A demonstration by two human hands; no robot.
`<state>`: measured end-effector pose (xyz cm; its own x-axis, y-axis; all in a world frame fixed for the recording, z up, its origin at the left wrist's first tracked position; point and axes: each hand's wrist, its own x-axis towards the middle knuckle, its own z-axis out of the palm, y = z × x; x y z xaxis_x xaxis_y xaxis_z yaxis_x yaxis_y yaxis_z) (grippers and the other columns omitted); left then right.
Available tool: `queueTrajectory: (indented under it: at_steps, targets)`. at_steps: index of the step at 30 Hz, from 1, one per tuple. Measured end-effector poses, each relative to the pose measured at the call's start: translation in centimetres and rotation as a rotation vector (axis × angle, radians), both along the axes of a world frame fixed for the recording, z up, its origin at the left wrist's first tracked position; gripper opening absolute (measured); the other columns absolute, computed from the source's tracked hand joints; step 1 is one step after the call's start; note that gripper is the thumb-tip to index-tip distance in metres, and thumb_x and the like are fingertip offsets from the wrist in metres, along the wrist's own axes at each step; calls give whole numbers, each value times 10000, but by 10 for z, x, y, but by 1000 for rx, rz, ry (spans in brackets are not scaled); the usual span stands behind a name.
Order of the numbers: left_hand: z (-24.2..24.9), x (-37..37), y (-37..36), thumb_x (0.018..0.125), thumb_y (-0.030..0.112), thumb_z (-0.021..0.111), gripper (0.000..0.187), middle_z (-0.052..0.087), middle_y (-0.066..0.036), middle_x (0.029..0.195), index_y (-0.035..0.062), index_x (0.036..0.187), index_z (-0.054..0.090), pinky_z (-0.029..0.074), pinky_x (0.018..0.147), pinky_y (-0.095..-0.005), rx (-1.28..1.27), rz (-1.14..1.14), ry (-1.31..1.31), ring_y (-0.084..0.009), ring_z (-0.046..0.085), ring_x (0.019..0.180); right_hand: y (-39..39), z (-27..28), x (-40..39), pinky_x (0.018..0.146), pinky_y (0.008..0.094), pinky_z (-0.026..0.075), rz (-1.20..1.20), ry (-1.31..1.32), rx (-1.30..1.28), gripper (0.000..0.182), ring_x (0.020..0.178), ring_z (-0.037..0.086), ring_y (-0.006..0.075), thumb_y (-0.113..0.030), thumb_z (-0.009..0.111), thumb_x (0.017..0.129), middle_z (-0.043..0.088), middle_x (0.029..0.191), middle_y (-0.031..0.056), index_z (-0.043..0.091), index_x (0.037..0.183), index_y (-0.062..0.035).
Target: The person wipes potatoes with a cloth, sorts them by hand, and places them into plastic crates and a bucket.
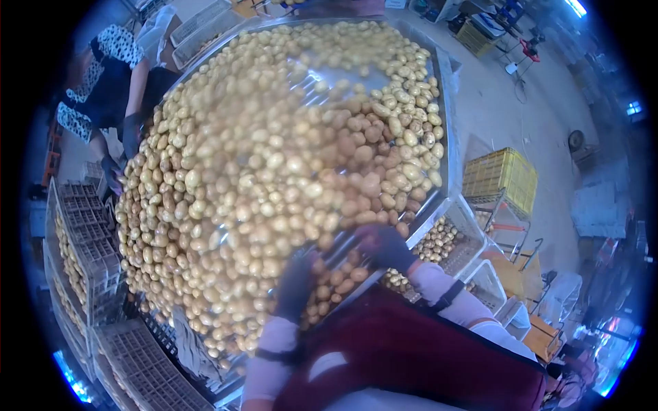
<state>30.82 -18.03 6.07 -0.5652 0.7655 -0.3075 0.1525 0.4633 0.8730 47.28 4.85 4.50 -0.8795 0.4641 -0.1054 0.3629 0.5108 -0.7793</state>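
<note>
A large metal table (449,130) is heaped with small round yellow-brown potatoes (226,171). At its near edge my left hand (296,281), in a dark glove, rests among the potatoes; its fingers are blurred and partly hidden. To its right, my right hand (385,246), also in a dark glove, touches the edge of the heap beside a patch of browner potatoes (360,137). What either hand holds, if anything, cannot be made out. Metal slats show between the two hands.
A co-worker (110,89) in dark gloves reaches to the heap at the upper left. Stacked crates (86,240) stand at the left. Crates with potatoes (473,240) sit by the right edge. A yellow crate (500,178) rests on a cart beyond.
</note>
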Motion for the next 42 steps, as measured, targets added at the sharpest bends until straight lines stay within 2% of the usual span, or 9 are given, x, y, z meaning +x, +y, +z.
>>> queueTrajectory:
  at_steps: [7,20,23,24,28,34,35,37,42]
  targets:
    - [-7,-11,5,926,191,643,428,640,-121,1237,45,1325,588,490,961,-379,-90,-388,458,-261,611,1150,42,9,-39,858,462,534,-99,-316,292,358,1019,669,345,-264,666,851,678,1107,155,647,1167,-98]
    - [44,0,-33,920,0,619,581,548,-49,1312,48,1470,438,513,872,-260,355,275,-396,-110,566,1082,20,56,-22,802,395,587,-37,-447,163,325,941,718,279,-233,584,949,703,1120,122,658,1254,-148]
    - [39,11,-10,904,-11,629,598,565,-51,1295,72,1468,447,525,870,-301,511,155,-94,-123,589,1006,4,55,-3,804,406,591,-294,-107,-311,351,992,698,256,-221,607,949,682,1180,84,646,1289,-142]
    - [82,31,1,908,-5,627,555,569,-60,1301,67,1436,474,519,884,-311,525,208,-512,-146,596,991,-8,54,0,802,400,591,-261,135,-411,353,1003,690,251,-206,622,941,679,1176,87,650,1287,-141]
    - [73,82,60,853,179,682,487,560,-149,1344,101,1316,553,478,915,-495,714,-450,248,-350,576,1182,-65,56,39,809,362,576,-226,641,-815,338,1024,659,233,-143,660,918,664,1140,95,658,1254,-110]
    - [69,151,97,821,228,693,450,522,-176,1370,125,1250,606,327,1099,-539,720,-773,529,-345,443,1325,-73,47,157,765,284,556,-536,623,-172,98,915,636,175,-123,642,935,621,963,52,633,935,-25]
    - [69,152,99,822,222,688,448,511,-182,1386,124,1252,608,320,1111,-531,723,-790,508,-342,421,1348,-60,25,209,765,278,552,-515,982,-1125,116,898,626,167,-144,633,944,614,955,49,626,941,-29]
    - [43,125,95,844,228,669,422,539,-168,1361,104,1243,606,377,1055,-516,579,-641,477,-337,482,1287,-63,16,285,773,280,552,-457,1353,-1839,133,868,611,163,-161,584,967,609,979,59,607,1006,-35]
    - [13,26,84,985,217,515,237,669,-85,1045,73,1130,636,515,706,-405,8,-549,25,-244,643,871,-122,20,438,877,338,544,-1472,968,-847,219,1030,614,223,-133,501,1006,616,1170,139,556,1187,-22]
